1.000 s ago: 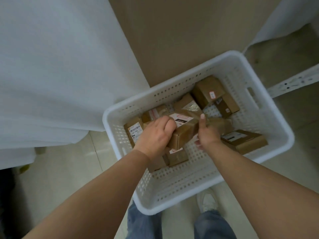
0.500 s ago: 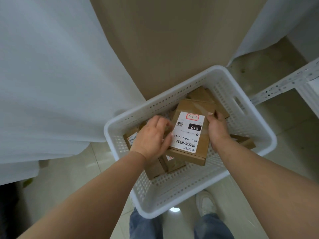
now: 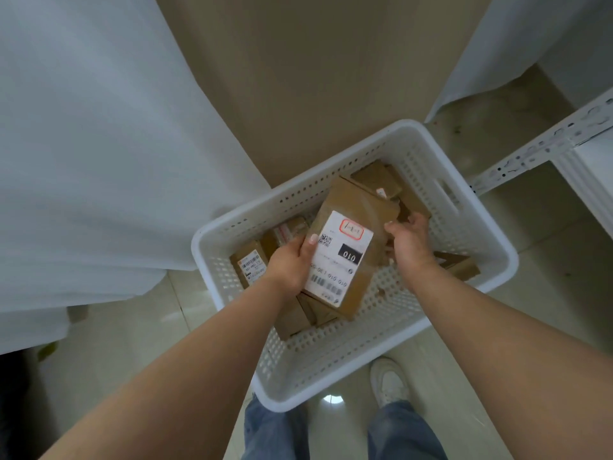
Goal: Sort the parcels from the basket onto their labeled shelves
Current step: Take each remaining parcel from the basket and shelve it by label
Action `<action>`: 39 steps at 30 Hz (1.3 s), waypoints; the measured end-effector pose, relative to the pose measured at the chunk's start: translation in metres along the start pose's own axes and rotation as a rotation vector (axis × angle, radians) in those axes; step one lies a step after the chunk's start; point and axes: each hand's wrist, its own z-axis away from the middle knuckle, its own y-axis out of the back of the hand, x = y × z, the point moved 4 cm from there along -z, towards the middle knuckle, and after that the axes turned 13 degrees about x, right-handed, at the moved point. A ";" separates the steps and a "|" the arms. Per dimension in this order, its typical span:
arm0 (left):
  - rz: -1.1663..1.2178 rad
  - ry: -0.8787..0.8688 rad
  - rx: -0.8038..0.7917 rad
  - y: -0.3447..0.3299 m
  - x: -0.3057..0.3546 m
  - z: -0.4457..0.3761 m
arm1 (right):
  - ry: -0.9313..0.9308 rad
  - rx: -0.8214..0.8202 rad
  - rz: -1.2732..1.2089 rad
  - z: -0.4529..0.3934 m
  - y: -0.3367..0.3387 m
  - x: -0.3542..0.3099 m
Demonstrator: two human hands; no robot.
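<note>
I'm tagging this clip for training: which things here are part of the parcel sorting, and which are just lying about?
Part of the job:
left hand and right hand, gripping the labelled parcel
white basket
other parcels in it
shelf frame

Just lying about:
white sheet
brown board

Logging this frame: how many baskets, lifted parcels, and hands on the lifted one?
Basket: 1
Lifted parcel: 1
Hands on it: 2, left hand and right hand
Total: 4
</note>
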 end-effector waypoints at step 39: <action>0.415 0.006 0.260 -0.046 0.040 0.015 | 0.042 -0.433 0.071 0.000 0.041 -0.016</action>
